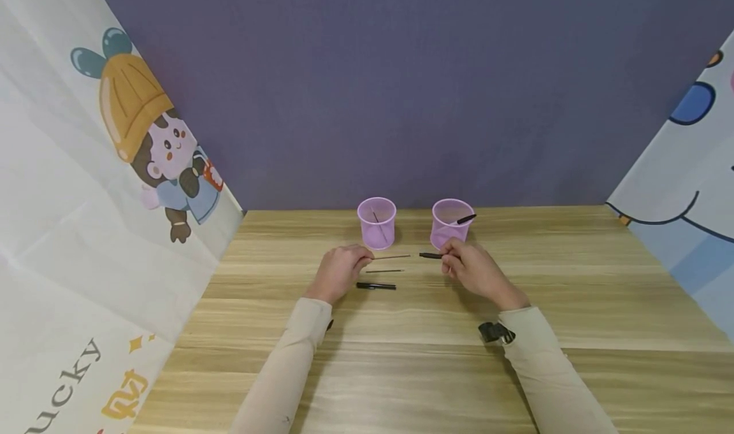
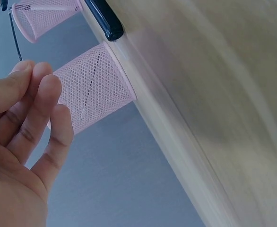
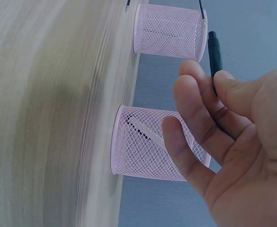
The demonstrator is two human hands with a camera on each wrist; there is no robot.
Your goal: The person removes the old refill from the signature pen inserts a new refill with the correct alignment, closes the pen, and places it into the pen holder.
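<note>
My left hand (image 1: 343, 269) pinches a thin dark pen refill (image 1: 394, 257) between thumb and fingertip, its tip pointing right. Opposite it, my right hand (image 1: 473, 269) holds a black pen barrel (image 1: 430, 255) between thumb and fingers; its narrow end points left. A small gap separates refill and barrel in the head view. In the right wrist view, the refill's tip (image 3: 203, 14) appears close to the end of the barrel (image 3: 214, 52). The fist hides the barrel's other end. Below them on the table lie a second refill (image 1: 385, 271) and a black pen part with a clip (image 1: 376, 286).
Two pink mesh cups stand behind the hands. The left cup (image 1: 369, 233) contains a thin refill (image 1: 376, 217); a pen with a black end (image 1: 467, 219) leans in the right cup (image 1: 438, 235). A dark wall (image 1: 424, 90) rises behind the wooden table (image 1: 401, 370).
</note>
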